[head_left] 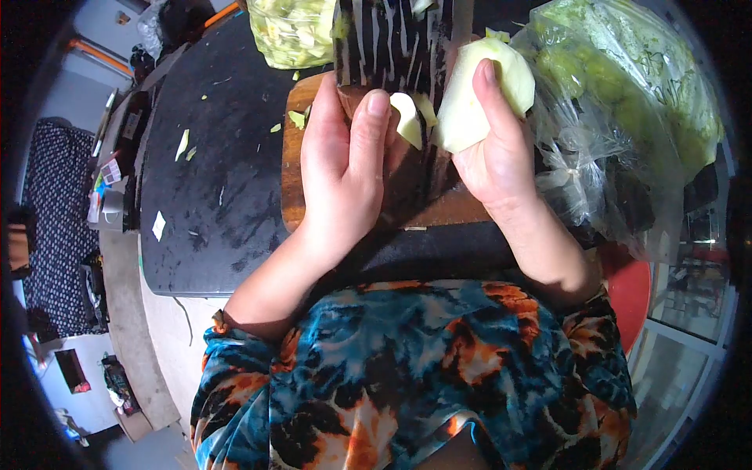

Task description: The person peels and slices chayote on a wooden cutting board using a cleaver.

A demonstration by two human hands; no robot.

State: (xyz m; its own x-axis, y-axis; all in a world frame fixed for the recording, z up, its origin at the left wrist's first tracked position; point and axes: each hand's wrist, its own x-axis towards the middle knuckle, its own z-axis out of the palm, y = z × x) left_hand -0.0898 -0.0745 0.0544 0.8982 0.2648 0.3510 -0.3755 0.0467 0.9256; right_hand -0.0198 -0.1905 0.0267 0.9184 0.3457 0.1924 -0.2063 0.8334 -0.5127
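Observation:
My right hand (499, 153) is wrapped around a pale green, peeled chunk of vegetable (479, 102), its thumb lying along the top face. My left hand (342, 168) is curled beside a dark panel with pale streaks (392, 47), the thumb pointing away from me. What its hidden fingers grip, if anything, I cannot make out. A pale slice (406, 120) shows just right of the left hand, next to the dark panel's lower part. Beneath both hands is a wooden cutting board (294, 176), partly in shadow.
The board rests on a black tabletop (211, 211) with small green scraps. A clear bag of pale cut pieces (291, 31) stands at the back. Large clear bags of green vegetables (627, 86) crowd the right side. A red round object (628, 294) is below them.

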